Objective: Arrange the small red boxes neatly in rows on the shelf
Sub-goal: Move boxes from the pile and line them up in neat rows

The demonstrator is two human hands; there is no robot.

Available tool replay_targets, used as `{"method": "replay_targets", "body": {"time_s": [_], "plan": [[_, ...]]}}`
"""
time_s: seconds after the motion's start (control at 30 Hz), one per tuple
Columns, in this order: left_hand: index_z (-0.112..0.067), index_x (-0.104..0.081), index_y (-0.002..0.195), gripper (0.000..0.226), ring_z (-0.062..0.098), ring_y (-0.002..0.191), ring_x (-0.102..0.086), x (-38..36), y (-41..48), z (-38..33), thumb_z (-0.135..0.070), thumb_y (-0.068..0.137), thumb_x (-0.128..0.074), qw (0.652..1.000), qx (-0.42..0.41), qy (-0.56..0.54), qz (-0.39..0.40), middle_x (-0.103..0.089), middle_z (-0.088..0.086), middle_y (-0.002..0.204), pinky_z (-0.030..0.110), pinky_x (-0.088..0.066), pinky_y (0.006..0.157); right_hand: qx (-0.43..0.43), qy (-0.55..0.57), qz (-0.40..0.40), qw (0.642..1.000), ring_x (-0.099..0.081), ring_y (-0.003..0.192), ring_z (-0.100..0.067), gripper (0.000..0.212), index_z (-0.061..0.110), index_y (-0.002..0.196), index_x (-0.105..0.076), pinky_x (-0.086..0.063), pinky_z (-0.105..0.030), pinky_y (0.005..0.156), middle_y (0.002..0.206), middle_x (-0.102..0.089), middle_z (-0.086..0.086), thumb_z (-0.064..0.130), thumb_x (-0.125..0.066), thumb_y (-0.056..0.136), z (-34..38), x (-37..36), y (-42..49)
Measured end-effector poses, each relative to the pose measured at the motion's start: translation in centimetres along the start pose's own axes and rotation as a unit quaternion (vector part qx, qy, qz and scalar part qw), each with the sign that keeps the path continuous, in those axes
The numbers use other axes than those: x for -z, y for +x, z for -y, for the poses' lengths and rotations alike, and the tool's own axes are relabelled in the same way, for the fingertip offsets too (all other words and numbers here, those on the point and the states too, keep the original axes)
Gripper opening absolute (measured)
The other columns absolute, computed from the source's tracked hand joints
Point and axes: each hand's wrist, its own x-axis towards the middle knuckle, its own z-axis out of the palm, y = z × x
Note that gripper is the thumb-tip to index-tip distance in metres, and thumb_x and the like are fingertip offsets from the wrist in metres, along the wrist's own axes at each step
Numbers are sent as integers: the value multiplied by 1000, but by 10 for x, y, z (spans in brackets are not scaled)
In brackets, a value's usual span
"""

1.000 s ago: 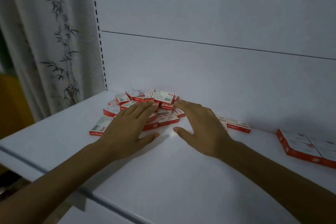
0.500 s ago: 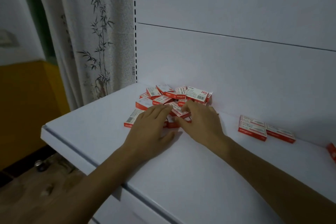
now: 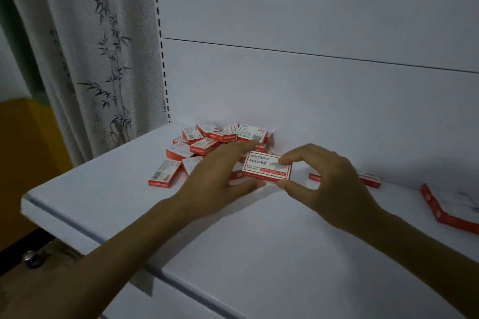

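Red box point(image 3: 261, 166) is hanging pinched in the right hand point(image 3: 329, 189) just above the shelf point(image 3: 103, 204), while the left hand point(image 3: 215, 179), fingers straight, is lying against the pile point(image 3: 207, 137), likely risking knocking it askew.

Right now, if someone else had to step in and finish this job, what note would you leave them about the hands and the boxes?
The right hand pinches one red box between thumb and fingers, above the shelf.
The left hand is open, fingers straight, at the near edge of the loose pile.
The loose pile sits jumbled in the back left corner. A few flat boxes lie behind the right hand, and a flat group lies at the far right edge.
Done: only the boxes on the right look laid out.
Left: set the held box down, then sort the pile into rows.
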Motion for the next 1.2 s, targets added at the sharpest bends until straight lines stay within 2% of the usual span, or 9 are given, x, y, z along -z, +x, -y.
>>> {"method": "replay_targets", "body": {"time_s": [0.07, 0.23, 0.37, 0.47, 0.6, 0.73, 0.9, 1.07, 1.2], "plan": [[-25, -46, 133, 61, 1, 108, -52, -14, 12, -16, -48, 79, -62, 999, -40, -18, 17, -58, -9, 126, 24, -46, 90, -50, 18, -3, 999, -62, 86, -2, 45, 17, 103, -66, -54, -13, 69, 102, -65, 8, 52, -62, 75, -6, 23, -17], [-24, -58, 119, 53, 0, 95, -61, -58, 40, -57, -52, 75, -67, 987, -89, -113, 70, -66, -15, 110, 28, -54, 78, -103, 4, -32, 994, -58, 97, -3, 36, 24, 105, -61, -47, -8, 80, 110, -63, 11, 43, -65, 75, -34, 62, -68], [-28, -59, 115, 53, -1, 92, -63, -91, 56, -84, -60, 73, -63, 984, -120, -108, 71, -67, -14, 109, 28, -55, 75, -156, -4, -75, 985, -60, 96, -5, 39, 26, 113, -56, -52, -18, 76, 115, -60, 10, 41, -65, 78, -50, 80, -99], [-31, -58, 116, 53, 0, 92, -62, -109, 57, -93, -61, 73, -59, 988, -125, -72, 62, -67, -15, 110, 28, -54, 76, -207, 8, -115, 972, -61, 89, -1, 47, 30, 115, -50, -52, -16, 74, 109, -59, 14, 42, -64, 72, -58, 83, -115], [-29, -59, 118, 57, 2, 86, -61, -120, 50, -89, -65, 74, -54, 988, -143, -8, 65, -68, -12, 105, 26, -52, 73, -251, 24, -65, 965, -63, 73, -2, 57, 34, 123, -45, -53, -17, 66, 89, -63, 19, 34, -73, 73, -68, 77, -128], [-24, -62, 117, 54, 3, 81, -62, -119, 44, -84, -60, 76, -56, 986, -156, 2, 56, -69, -9, 100, 12, -38, 66, -249, 3, -28, 968, -62, 73, 0, 58, 26, 128, -51, -52, -15, 67, 87, -59, 25, 35, -72, 75, -72, 70, -126], [-25, -60, 118, 56, -2, 81, -56, -121, 41, -80, -62, 77, -55, 985, -160, 1, 65, -69, -9, 101, 10, -38, 67, -250, 11, -17, 968, -63, 74, -2, 52, 23, 124, -56, -51, -15, 71, 91, -68, 13, 33, -73, 75, -71, 68, -127], [-26, -59, 120, 61, -3, 82, -55, -126, 42, -78, -66, 75, -50, 984, -155, -1, 87, -68, -10, 103, 8, -37, 67, -264, 15, -17, 964, -62, 76, 1, 49, 25, 122, -57, -46, -11, 72, 88, -67, 15, 30, -73, 76, -69, 68, -131], [-31, -46, 133, 73, 7, 112, -53, -130, 43, -78, -74, 73, -46, 983, -127, 28, 133, -58, -13, 126, 19, -42, 82, -277, -26, 10, 960, -61, 79, -2, 49, 27, 124, -55, -48, -21, 76, 92, -66, 14, 38, -68, 78, -72, 69, -133]]}}
